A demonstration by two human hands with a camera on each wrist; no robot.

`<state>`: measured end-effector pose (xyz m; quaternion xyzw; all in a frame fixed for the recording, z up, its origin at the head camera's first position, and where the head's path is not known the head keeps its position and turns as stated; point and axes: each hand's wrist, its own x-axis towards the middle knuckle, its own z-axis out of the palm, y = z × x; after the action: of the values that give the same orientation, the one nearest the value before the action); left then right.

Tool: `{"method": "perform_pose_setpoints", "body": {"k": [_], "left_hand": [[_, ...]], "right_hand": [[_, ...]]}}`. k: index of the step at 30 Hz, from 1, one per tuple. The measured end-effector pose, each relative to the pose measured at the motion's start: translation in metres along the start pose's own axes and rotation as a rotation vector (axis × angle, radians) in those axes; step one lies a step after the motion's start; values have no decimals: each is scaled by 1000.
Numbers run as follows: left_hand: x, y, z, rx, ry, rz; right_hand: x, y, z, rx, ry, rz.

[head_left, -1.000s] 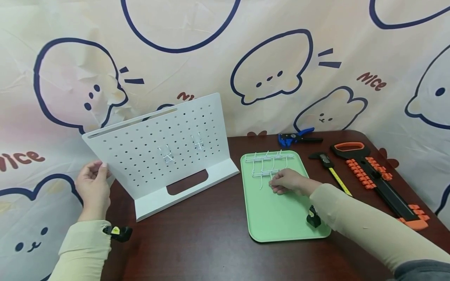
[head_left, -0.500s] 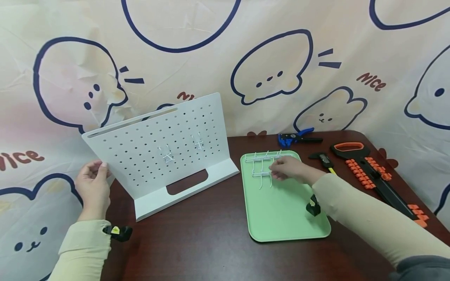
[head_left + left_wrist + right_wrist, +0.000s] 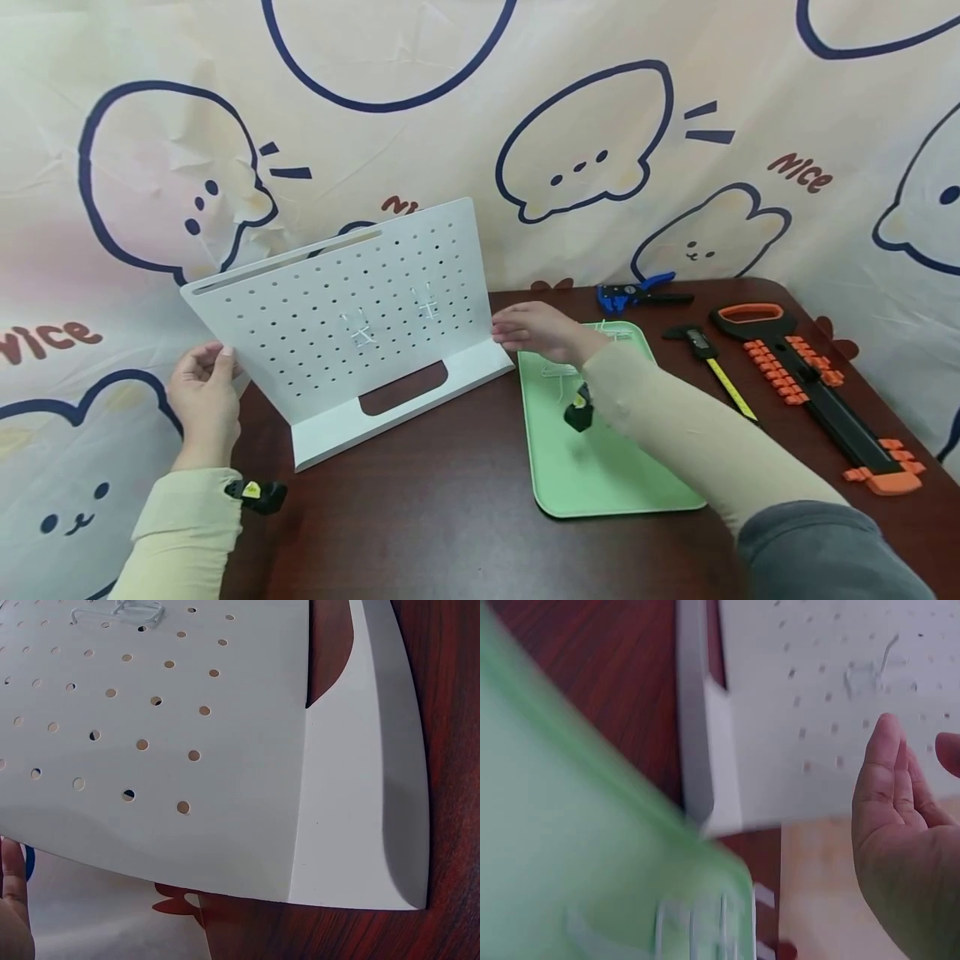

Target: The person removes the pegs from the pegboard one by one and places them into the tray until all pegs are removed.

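The white pegboard (image 3: 315,333) stands tilted on its base, with wire hooks (image 3: 362,333) at two spots on its face. At its left edge, my left hand (image 3: 206,408) grips the board; in the left wrist view only part of that hand (image 3: 13,907) shows beside the edge. My right hand (image 3: 540,332) is beside the board's right edge, fingers extended. The right wrist view shows this hand (image 3: 907,817) with thumb and fingers apart and nothing between them. White wire pieces (image 3: 558,371) lie in the green tray (image 3: 600,467), partly hidden by the right arm.
Blue-and-black pliers (image 3: 637,293) lie behind the tray. Right of it are a black-and-yellow tool (image 3: 723,379) and a long black-and-orange tool (image 3: 832,408). A printed cloth (image 3: 420,158) hangs behind the brown table (image 3: 420,517).
My right hand has moved left from above the tray's wire pieces to the pegboard's right edge, and its fingers have straightened. The left hand stays at the left edge.
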<state>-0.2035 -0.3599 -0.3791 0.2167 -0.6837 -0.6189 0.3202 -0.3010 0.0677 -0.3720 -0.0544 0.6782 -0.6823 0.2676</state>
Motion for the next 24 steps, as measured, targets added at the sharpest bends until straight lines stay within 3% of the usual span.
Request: {"method": "perform_pose_setpoints", "body": {"k": [5, 11, 24], "left_hand": [[0, 0, 0, 17, -5, 7], [-1, 0, 0, 22, 0, 15], [0, -1, 0, 24, 1, -4]], "right_hand": [[18, -2, 32, 176, 18, 37], [34, 0, 60, 302, 53, 61], [44, 1, 83, 428, 25, 63]]}}
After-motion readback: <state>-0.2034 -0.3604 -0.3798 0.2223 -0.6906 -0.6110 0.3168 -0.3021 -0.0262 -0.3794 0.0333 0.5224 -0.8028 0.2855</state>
